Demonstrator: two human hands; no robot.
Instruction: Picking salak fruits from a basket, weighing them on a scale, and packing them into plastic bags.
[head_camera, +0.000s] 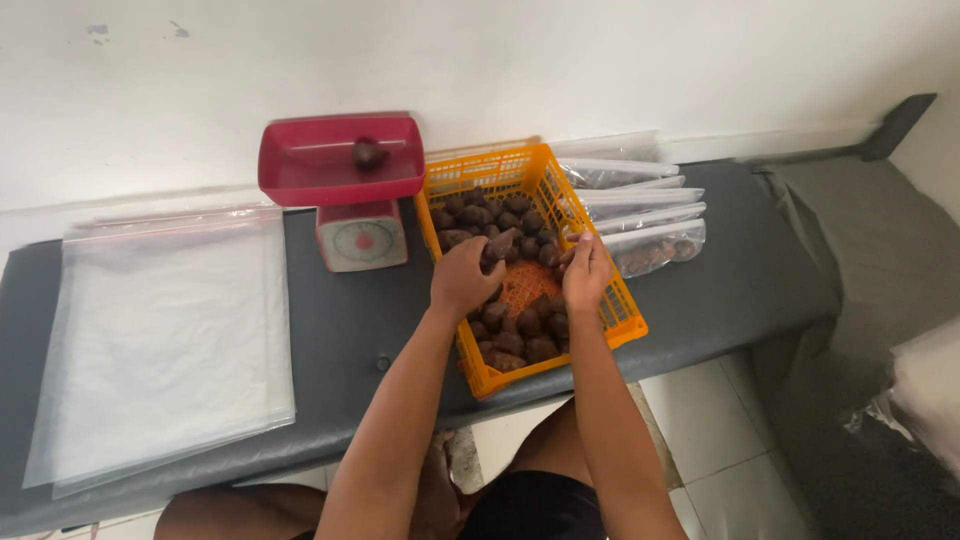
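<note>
- Orange plastic crate (612, 322) stands on the dark grey bench (350, 320), and I see both hands inside it, over the brown scaly fruits (520, 335).
- I see my left hand (463, 280) curled on one pointed fruit (498, 245) near the middle of the crate; the fingers close around it.
- My right hand (586, 272) is by the right wall of the crate, fingers bent down to the fruits. I cannot tell if it grasps one or only touches.
- Just beside the crate, on its left, stands a red kitchen scale (362, 240) with a red tray (310, 165); a single fruit (368, 153) lies in this tray.
- On the right of the crate lie clear bags (640, 215), some with fruits already inside.
- Well apart, at the left end of the bench, lies a stack of empty clear bags (160, 340).
</note>
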